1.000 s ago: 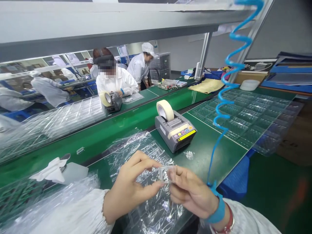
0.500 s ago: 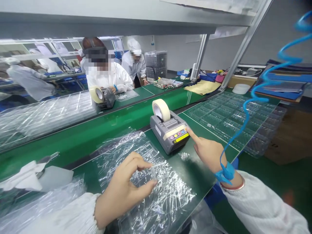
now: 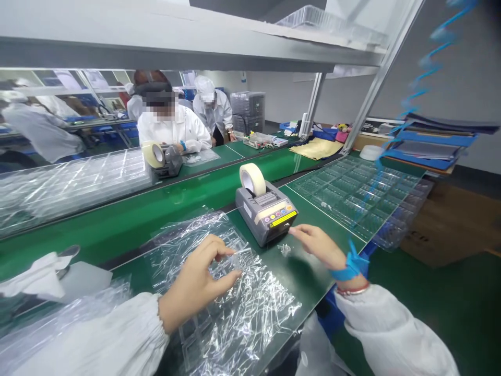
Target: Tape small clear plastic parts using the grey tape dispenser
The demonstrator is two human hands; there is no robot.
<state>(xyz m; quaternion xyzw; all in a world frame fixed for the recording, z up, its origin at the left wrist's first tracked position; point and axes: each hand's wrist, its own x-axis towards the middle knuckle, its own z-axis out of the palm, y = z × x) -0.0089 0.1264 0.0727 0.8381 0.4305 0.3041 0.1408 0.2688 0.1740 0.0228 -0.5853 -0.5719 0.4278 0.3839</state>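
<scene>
My left hand (image 3: 198,282) pinches a small clear plastic piece (image 3: 239,255) between thumb and fingers, over a crinkled clear film (image 3: 250,313) that covers a clear tray on the green mat. My right hand (image 3: 317,244) reaches left with its fingers stretched out, the tips at the front lower corner of the grey tape dispenser (image 3: 266,211). I see nothing in that hand. The dispenser carries a cream tape roll (image 3: 252,179). A blue wrist strap (image 3: 350,265) sits on my right wrist.
A small clear scrap (image 3: 284,249) lies before the dispenser. Clear blister trays (image 3: 352,193) lie to the right, more (image 3: 70,183) at far left. A white cloth (image 3: 35,274) lies at left. Across the green belt (image 3: 129,219), people in white coats work beside another dispenser (image 3: 162,159).
My right hand let go of the clear piece, touched the dispenser's buttons, then dropped to its front corner. My left hand kept the piece and lowered it slightly.
</scene>
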